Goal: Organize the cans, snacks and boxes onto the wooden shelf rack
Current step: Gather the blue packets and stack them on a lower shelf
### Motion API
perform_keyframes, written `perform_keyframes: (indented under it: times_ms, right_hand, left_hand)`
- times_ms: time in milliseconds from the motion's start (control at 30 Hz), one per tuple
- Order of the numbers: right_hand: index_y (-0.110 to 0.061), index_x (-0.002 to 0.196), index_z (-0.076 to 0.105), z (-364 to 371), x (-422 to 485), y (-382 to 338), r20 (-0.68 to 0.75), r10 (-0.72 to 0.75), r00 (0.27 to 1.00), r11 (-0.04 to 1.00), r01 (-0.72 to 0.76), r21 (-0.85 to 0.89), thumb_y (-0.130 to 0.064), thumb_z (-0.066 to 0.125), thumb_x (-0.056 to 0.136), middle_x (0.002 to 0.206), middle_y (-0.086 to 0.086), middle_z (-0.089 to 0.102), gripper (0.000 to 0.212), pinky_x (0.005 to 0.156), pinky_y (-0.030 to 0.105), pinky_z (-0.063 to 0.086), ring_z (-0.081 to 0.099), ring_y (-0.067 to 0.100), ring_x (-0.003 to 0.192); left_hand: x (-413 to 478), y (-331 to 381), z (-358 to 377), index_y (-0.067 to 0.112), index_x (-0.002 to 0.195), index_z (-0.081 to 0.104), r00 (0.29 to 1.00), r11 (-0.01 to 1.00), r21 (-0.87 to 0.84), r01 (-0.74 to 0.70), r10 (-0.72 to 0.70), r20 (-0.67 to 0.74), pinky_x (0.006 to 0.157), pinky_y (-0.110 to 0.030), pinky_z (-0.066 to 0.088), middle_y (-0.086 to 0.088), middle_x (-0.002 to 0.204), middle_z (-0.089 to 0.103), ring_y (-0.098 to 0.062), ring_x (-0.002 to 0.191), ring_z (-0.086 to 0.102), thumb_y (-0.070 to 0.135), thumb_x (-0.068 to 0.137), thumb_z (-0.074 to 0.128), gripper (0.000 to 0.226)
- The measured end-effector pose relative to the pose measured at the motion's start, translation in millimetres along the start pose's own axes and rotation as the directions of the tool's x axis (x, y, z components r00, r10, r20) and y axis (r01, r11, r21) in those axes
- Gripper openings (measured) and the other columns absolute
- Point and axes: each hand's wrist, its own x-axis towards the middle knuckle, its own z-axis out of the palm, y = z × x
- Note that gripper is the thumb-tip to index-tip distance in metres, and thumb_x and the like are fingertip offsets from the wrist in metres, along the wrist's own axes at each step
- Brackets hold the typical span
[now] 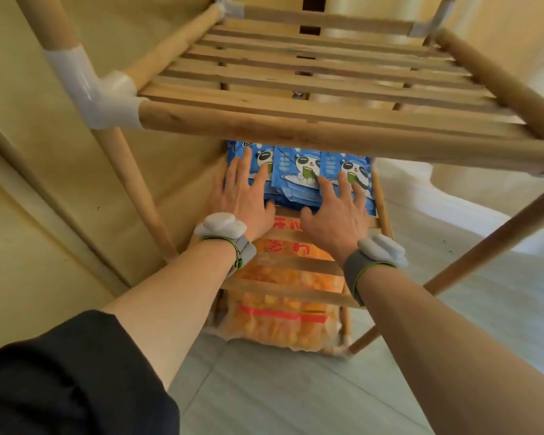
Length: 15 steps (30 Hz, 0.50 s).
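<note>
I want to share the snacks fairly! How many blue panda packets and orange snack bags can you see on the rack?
blue panda packets: 3 with panda faces showing; more may be hidden behind
orange snack bag: 1
Total: 4

- One wide-angle camera on the person's head looks forward and steeply down, close above the pale wooden slatted shelf rack.
- The grey tiled floor shows at the near edge.

The rack is pale tan wood with white joints. On its lower shelf, blue packets show 3 black-and-white pandas; under that shelf, a clear bag of orange snacks carries red lettering.
</note>
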Motion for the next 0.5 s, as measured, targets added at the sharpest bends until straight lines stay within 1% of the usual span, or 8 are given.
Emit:
perform_keyframes:
  times_ms: [33,100,167,267,333,400,467,500]
  right_hand:
    - [-0.042,0.155,0.017,0,2,1,0.021,-0.026,0.999,1.000,0.027,-0.008,-0.041,0.054,0.089,0.169,-0.003,0.002,0.076,0.122,0.052,0.018,-0.001,0.033,0.154]
    - [-0.043,0.156,0.010,0,4,3,0.092,-0.071,0.993,0.997,0.071,-0.003,-0.043,0.055,0.086,0.169,-0.004,0.001,0.083,0.121,0.057,0.019,-0.001,0.033,0.154]
    - [-0.040,0.157,0.012,0,8,7,0.123,-0.075,0.990,0.997,0.073,0.020,-0.044,0.055,0.085,0.169,-0.004,0.005,0.084,0.121,0.056,0.020,0.003,0.032,0.154]
    - [-0.039,0.157,0.017,-3,8,12,0.070,-0.074,0.995,0.997,0.075,-0.011,-0.047,0.052,0.088,0.168,-0.003,0.011,0.079,0.121,0.052,0.020,0.009,0.030,0.153]
    - [-0.048,0.155,0.011,-1,5,12,0.062,-0.112,0.992,0.991,0.116,-0.067,-0.049,0.050,0.089,0.168,-0.003,0.008,0.076,0.119,0.054,0.019,0.007,0.033,0.153]
    - [-0.056,0.152,0.002,5,1,9,0.094,-0.154,0.984,0.981,0.164,-0.103,-0.055,0.046,0.092,0.169,-0.002,0.000,0.074,0.120,0.059,0.017,0.000,0.037,0.153]
    - [-0.060,0.150,-0.006,12,1,6,0.132,-0.141,0.981,0.977,0.160,-0.141,-0.066,0.039,0.094,0.168,-0.004,-0.010,0.072,0.117,0.066,0.016,-0.008,0.038,0.153]
    - [-0.060,0.149,-0.008,13,2,5,0.150,-0.126,0.981,0.974,0.150,-0.167,-0.070,0.036,0.093,0.168,-0.004,-0.014,0.072,0.116,0.067,0.017,-0.011,0.038,0.153]
  left_hand:
    - [3,-1,-1,0.028,0.157,0.017,0.999,0.999,-0.009,-0.031,0.031,0.037,0.121,-0.047,0.015,-0.003,0.166,0.003,-0.026,0.152,0.005,0.041,0.097,0.050,0.070]
    - [7,-1,-2,0.027,0.158,0.012,0.994,0.999,-0.012,-0.041,0.042,0.097,0.122,-0.047,0.013,-0.003,0.166,0.007,-0.024,0.152,0.007,0.033,0.100,0.049,0.070]
    - [9,-2,-2,0.026,0.158,0.009,0.992,0.999,0.013,-0.037,0.035,0.118,0.122,-0.049,0.013,-0.003,0.166,0.007,-0.023,0.153,0.008,0.024,0.099,0.050,0.072]
    - [10,-1,-1,0.027,0.157,0.012,0.995,0.999,0.038,-0.022,0.018,0.099,0.120,-0.052,0.014,-0.002,0.166,0.010,-0.024,0.152,0.010,0.012,0.096,0.052,0.075]
    - [11,-1,-2,0.028,0.155,0.017,0.998,0.999,0.035,0.004,-0.007,0.070,0.118,-0.055,0.015,-0.001,0.165,0.013,-0.025,0.152,0.012,0.008,0.095,0.051,0.072]
    - [12,-5,-1,0.028,0.152,0.022,0.996,0.998,-0.018,0.066,-0.065,0.054,0.117,-0.055,0.018,0.001,0.165,0.016,-0.024,0.152,0.012,0.005,0.094,0.051,0.069]
    - [12,-9,0,0.027,0.152,0.025,0.993,0.985,-0.134,0.106,-0.098,0.067,0.119,-0.051,0.022,0.001,0.165,0.017,-0.025,0.152,0.010,0.001,0.093,0.050,0.070]
    - [12,-10,1,0.026,0.152,0.026,0.993,0.977,-0.186,0.102,-0.091,0.070,0.120,-0.048,0.022,0.000,0.165,0.017,-0.026,0.152,0.010,0.000,0.093,0.049,0.069]
